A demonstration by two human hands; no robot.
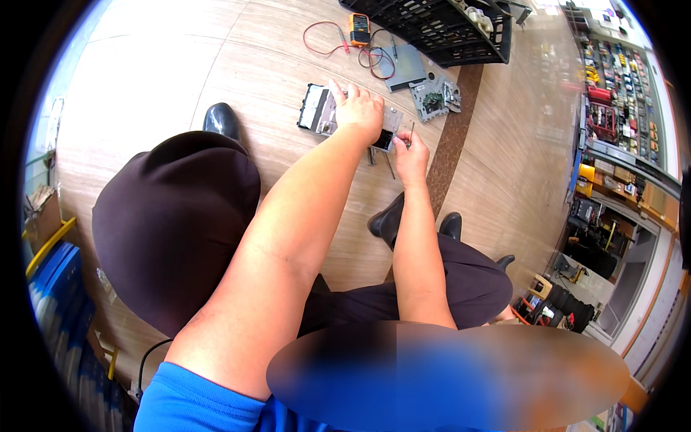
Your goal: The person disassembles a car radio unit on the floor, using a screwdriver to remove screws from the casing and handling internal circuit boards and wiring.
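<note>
A flat electronics unit [311,108] with a silver metal casing and black edges lies on the floor ahead of me. My left hand [360,114] reaches over its top, fingers bent onto it and gripping it, so its middle is hidden. At its right end my right hand [412,157] is closed in a pinch around a thin dark tool that looks like a screwdriver [412,132], its shaft pointing away from me. Another slim rod-like tool [390,167] lies on the floor just left of that hand, beside a small metal piece [371,156].
Beyond the unit lie an orange multimeter [359,30] with red and black leads, a flat grey metal cover [404,68] and a silver mechanism part [432,99]. A black plastic crate [461,45] stands behind them. Stocked shelves [622,101] line the right; blue stacked items [57,302] stand left.
</note>
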